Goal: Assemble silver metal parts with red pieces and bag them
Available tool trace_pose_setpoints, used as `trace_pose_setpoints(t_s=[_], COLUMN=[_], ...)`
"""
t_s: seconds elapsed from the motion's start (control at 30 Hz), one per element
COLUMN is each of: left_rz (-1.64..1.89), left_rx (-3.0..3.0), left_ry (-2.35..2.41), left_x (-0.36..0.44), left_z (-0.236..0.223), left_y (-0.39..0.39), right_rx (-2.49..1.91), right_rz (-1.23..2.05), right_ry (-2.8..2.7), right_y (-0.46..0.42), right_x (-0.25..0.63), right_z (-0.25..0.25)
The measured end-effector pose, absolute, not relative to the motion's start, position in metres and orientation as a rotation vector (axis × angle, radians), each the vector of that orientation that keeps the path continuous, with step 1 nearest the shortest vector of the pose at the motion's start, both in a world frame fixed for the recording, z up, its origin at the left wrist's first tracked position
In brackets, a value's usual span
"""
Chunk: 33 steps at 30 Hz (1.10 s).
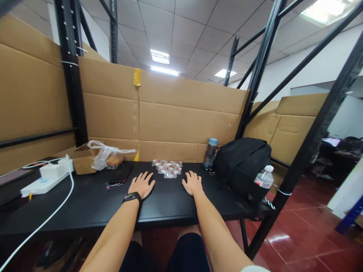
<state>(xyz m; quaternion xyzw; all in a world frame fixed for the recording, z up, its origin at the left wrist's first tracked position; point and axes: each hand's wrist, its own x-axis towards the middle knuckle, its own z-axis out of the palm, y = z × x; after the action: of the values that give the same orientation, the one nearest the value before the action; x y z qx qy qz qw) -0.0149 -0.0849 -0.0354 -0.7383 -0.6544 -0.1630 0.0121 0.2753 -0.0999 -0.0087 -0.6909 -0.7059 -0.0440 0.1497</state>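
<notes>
My left hand (pixel 141 184) lies flat on the black table (pixel 167 204), fingers spread, with a dark watch (pixel 132 197) on its wrist. On the other side, my right hand (pixel 193 183) also rests palm down with its fingers apart. Neither hand holds anything. Between and just beyond them sits a small group of clear plastic packets (pixel 168 167) with red spots inside; what they contain is too small to make out. A black phone-like slab (pixel 120 173) with a beaded strap (pixel 115 184) lies left of my left hand.
At the right stand a blue-capped bottle (pixel 211 153), a black backpack (pixel 242 162) and a clear bottle (pixel 265 176) in its side pocket. Leftward are a cardboard box (pixel 84 160), a plastic bag (pixel 109 155) and a white power strip (pixel 45 183) with a cable. Cardboard panels (pixel 181 121) and black posts surround the table.
</notes>
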Motion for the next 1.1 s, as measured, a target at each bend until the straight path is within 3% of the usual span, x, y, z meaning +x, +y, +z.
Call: trace_pose_setpoints(t_s=[0.33, 0.53, 0.7, 1.1], left_rz=[-0.757, -0.982, -1.359, -1.452], left_rx=[-2.373, -2.606, -2.785, -3.014], left_ry=[-1.733, -1.465, -1.505, -1.557], left_x=[0.009, 0.009, 0.004, 0.022], left_z=[-0.01, -0.004, -0.008, -0.017], left_y=[-0.028, -0.005, 0.003, -0.009], right_rx=[-1.434, -1.285, -1.119, -1.048], right_rz=[-0.086, 0.131, 0.539, 0.881], right_ry=[-2.324, -2.288, -2.131, -1.855], right_y=[-0.041, -0.026, -0.018, -0.023], right_x=[0.228, 0.237, 0.244, 0.243], right_z=[0.003, -0.001, 0.004, 0.005])
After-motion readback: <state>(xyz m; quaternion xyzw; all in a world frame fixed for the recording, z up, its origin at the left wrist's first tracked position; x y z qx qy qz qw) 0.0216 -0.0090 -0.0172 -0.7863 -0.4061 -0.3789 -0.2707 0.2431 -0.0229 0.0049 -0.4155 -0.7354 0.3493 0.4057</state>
